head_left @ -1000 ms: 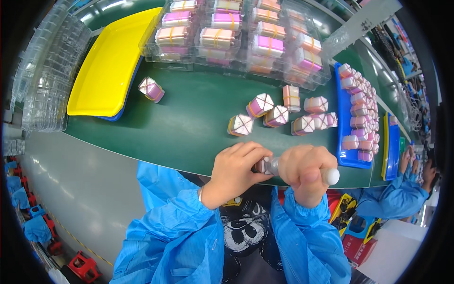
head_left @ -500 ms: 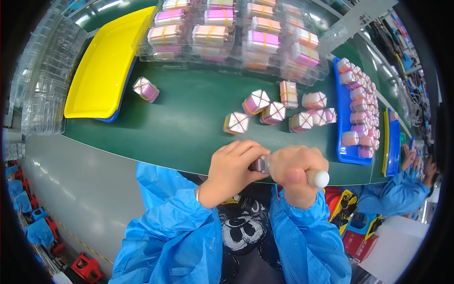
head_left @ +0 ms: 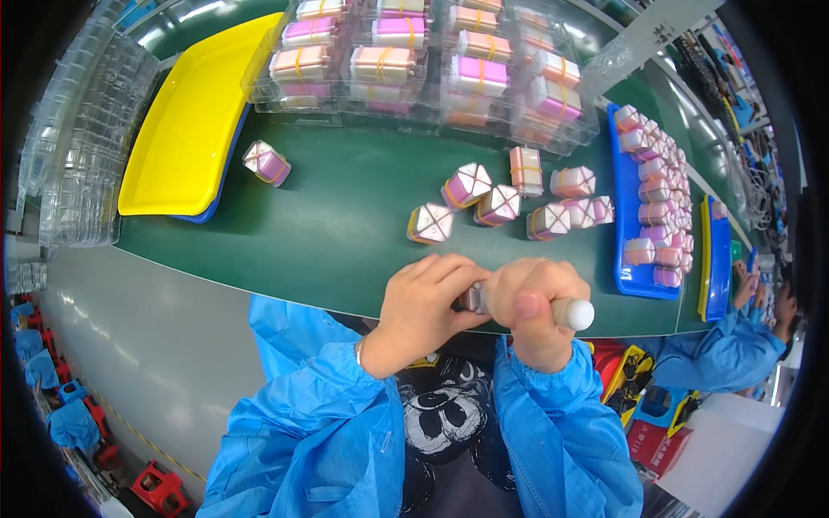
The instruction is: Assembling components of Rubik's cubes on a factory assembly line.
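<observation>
Thumb and fingers of the person's left hand (head_left: 423,306) pinch closed around a small pinkish piece (head_left: 471,299), mostly covered, so I cannot tell what it is. Right of it, the right hand (head_left: 540,306) is a tight fist wrapped about a white-ended cylinder (head_left: 573,313). From that fist the small piece lies at nine o'clock, just beside the knuckles; the cylinder's long axis runs on the same line, its white end poking out slightly past three. Whether cylinder and piece touch inside the grip I cannot make out. The left hand is the nearer to the piece, since it holds it.

Both hands are at the near edge of a green table (head_left: 337,203). Taking the hands as the clock's centre, banded pink-and-white bundles (head_left: 498,205) stand loose between eleven and two, with a lone bundle (head_left: 268,163) at ten. Filled clear trays (head_left: 389,97) sit around twelve, a yellow tray (head_left: 177,147) at ten, a stack of clear trays (head_left: 78,164) beyond it, and a blue tray (head_left: 643,287) crowded with bundles at two. Past three, a co-worker's blue sleeve (head_left: 721,356) shows; at eight, a red stool (head_left: 158,486) stands on grey floor (head_left: 164,337).
</observation>
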`<state>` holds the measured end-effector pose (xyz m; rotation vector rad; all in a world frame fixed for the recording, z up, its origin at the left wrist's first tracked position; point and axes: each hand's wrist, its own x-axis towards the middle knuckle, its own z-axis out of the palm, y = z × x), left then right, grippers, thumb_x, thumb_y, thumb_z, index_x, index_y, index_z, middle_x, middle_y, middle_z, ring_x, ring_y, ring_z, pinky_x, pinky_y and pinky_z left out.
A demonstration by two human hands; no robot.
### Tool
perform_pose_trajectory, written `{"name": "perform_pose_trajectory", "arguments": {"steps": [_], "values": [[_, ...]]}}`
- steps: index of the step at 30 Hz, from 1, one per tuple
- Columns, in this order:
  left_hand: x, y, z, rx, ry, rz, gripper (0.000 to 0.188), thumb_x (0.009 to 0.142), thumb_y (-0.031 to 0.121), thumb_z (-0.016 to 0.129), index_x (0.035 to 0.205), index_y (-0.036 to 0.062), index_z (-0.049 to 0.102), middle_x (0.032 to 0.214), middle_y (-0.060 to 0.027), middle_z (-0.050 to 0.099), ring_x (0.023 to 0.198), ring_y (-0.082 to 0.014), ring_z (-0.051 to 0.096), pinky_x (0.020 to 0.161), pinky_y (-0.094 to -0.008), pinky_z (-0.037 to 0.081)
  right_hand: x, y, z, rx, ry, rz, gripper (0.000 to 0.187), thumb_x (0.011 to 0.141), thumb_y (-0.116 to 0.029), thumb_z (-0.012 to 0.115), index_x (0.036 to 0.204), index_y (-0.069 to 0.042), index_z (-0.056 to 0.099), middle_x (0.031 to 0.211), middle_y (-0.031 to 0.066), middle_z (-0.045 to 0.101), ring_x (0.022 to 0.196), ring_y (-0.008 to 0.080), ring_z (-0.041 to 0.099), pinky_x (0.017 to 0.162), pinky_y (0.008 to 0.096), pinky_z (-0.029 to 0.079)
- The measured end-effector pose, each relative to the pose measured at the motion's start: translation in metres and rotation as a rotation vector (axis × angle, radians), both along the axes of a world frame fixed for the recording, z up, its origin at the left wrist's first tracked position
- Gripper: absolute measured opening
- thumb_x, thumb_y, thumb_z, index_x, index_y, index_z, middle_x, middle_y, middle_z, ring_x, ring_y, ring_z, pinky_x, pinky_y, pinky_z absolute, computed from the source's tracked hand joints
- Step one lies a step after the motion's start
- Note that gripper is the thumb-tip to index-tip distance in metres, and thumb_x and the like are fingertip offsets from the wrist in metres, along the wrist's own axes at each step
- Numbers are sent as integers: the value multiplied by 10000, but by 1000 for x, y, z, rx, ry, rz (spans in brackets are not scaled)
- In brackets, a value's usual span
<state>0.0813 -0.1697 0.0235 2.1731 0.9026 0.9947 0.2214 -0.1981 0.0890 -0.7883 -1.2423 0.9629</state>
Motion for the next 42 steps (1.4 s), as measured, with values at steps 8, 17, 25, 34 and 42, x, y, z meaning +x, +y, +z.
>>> {"name": "perform_pose_trajectory", "arguments": {"steps": [8, 17, 25, 34, 42], "values": [[1, -1, 0, -18, 2, -41, 431, 655, 242, 836, 1028, 142, 645, 963, 5, 671, 865, -231, 646, 750, -363, 472, 4, -3, -5, -46, -3, 3, 295, 880, -26, 679, 646, -32, 500, 574, 60, 566, 469, 156, 515, 451, 290, 389], [-7, 4, 5, -172, 93, -177, 463, 766, 388, 806, 1082, 101, 627, 966, -61, 687, 841, -243, 667, 734, -359, 474, 31, 7, 12, 171, 462, 157, 286, 1009, -251, 569, 806, -118, 417, 564, -33, 412, 405, 91, 303, 378, 294, 263], [-26, -8, 2, -1312, -660, -434, 1054, 798, 912, 129, 1196, 16, 516, 839, -91, 573, 610, -173, 576, 511, -276, 438, 62, -12, 36, -382, -38, -121, 207, 977, -234, 596, 925, -39, 641, 618, -3, 545, 409, 12, 365, 373, 194, 248], [-34, -10, 34, -1432, -498, -308, 949, 891, 821, 142, 1341, 39, 435, 1030, -133, 605, 712, -195, 574, 558, -283, 446, 9, 14, 24, -895, -336, 243, 251, 898, -209, 741, 1030, 1, 702, 894, 36, 690, 811, 70, 612, 688, 239, 486], [-48, -10, 54, -219, 109, 67, 512, 735, 141, 769, 1199, 51, 574, 1114, -104, 665, 967, -300, 600, 846, -383, 494, 34, 7, 19, -622, -165, 332, 388, 886, -47, 690, 1268, -15, 635, 1240, 101, 649, 1140, 157, 584, 952, 302, 461]]}}
